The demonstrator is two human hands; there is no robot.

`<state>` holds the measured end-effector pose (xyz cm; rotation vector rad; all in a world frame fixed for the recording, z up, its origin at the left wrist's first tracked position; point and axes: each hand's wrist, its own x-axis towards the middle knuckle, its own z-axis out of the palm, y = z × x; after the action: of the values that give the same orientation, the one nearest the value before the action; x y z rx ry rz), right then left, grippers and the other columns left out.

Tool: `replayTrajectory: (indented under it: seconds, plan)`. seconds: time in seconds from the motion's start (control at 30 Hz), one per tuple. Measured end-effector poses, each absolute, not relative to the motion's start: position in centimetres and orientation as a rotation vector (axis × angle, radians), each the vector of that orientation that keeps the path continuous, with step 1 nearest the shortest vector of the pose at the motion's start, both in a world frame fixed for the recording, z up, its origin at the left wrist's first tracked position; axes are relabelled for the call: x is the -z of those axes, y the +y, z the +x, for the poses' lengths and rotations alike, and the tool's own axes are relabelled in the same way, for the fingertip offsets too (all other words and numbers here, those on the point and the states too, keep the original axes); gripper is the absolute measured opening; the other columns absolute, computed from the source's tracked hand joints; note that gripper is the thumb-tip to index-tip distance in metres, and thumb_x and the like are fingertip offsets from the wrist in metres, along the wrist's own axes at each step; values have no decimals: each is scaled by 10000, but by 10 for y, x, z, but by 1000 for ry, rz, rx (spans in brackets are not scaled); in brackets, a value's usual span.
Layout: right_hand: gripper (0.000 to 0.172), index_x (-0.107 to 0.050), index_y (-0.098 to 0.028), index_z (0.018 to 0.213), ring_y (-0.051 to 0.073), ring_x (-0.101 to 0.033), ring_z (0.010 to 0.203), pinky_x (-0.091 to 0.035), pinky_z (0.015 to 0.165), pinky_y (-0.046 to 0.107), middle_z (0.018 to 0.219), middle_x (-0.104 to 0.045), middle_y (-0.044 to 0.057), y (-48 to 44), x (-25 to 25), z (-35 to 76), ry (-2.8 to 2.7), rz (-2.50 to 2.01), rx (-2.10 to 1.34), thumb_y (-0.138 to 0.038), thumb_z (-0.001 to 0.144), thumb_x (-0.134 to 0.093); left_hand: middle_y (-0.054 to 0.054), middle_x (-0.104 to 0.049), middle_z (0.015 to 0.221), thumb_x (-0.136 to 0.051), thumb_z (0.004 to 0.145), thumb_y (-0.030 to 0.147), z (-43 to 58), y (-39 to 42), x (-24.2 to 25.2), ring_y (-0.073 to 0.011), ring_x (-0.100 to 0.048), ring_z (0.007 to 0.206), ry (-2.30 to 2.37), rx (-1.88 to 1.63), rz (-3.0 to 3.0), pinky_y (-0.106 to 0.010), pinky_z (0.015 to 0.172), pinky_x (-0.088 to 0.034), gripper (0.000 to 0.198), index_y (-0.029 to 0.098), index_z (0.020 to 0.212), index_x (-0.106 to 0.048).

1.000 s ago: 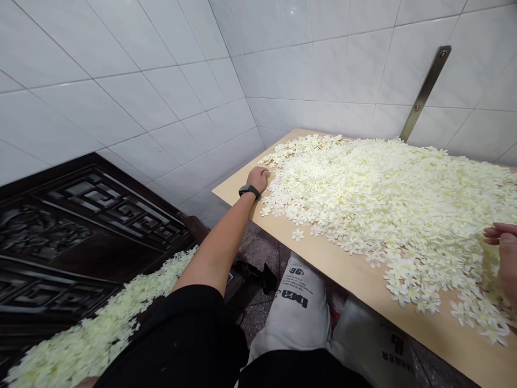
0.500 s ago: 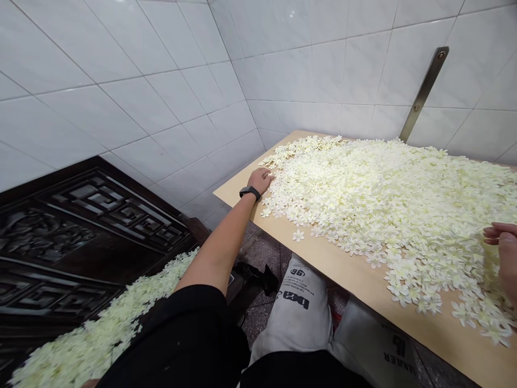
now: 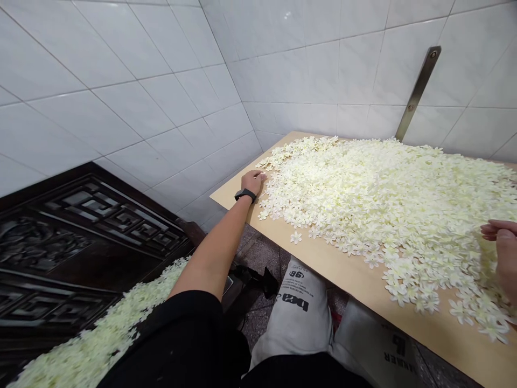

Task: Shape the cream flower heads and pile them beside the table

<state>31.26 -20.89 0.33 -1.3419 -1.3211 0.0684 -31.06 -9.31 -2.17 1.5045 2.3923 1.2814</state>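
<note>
And my left hand (image 3: 251,182) slips back a touch! Half a second ago its fingertips were right up against the left end of the flower heap (image 3: 379,194); now they curl in just beside that edge. Something pale shows at the fingertips, too small to name, so I can't tell whether I'm pinching anything. The heap itself hasn't budged, white blossoms piled thick over the tan board (image 3: 363,275), and one loose flower (image 3: 296,237) sits on the same spot in front of it.

Over at the heap's right end, my right hand (image 3: 504,250) holds its place, cut by the picture's edge. Thumb and fingers both show there, but I can't tell whether they meet on a blossom.

Now the lettering, all below the heap on my grey trousers (image 3: 301,323): big dark letters that look like "bea", with something like "96" beyond them; the lines between are too small to read. The other leg carries a large "b" shape and a dim word I can't make out whole. Left of the heap, my dark wristband (image 3: 245,195) shows no writing I can read.
</note>
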Motion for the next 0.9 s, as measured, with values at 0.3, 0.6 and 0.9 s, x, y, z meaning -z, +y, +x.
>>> replayTrajectory:
  seconds: [0.3,0.6,0.9]
  plan:
    - [258,-745,-205,792,181,-631,588,-512,577,326,681,-695,45,-217,-16,306,-1462,-1096,-195,-405,917,-641,-41,-719,1087,-727,914,321,-86,-144,-32,-135,-688,977,1123,-1774,2563,-289,929,-610,503,229,1385,-578]
    - [688,-757,-207,766,255,-686,731,-592,714,402,725,-691,83,-221,-16,305,-1517,-945,-1223,-876,682,-620,-110,-717,1226,-600,979,446,127,-164,-45,-195,-680,1171,113,-1429,2508,-363,1040,-580,325,212,1180,-700]
    - [502,-776,-194,873,199,-689,797,-593,795,366,809,-730,62,-213,-18,307,-1168,-844,-1549,-611,618,-894,-108,-688,1360,-571,1011,392,124,-150,-28,-200,-645,1303,-6,-1291,2675,-384,1114,-555,424,215,1396,-559]
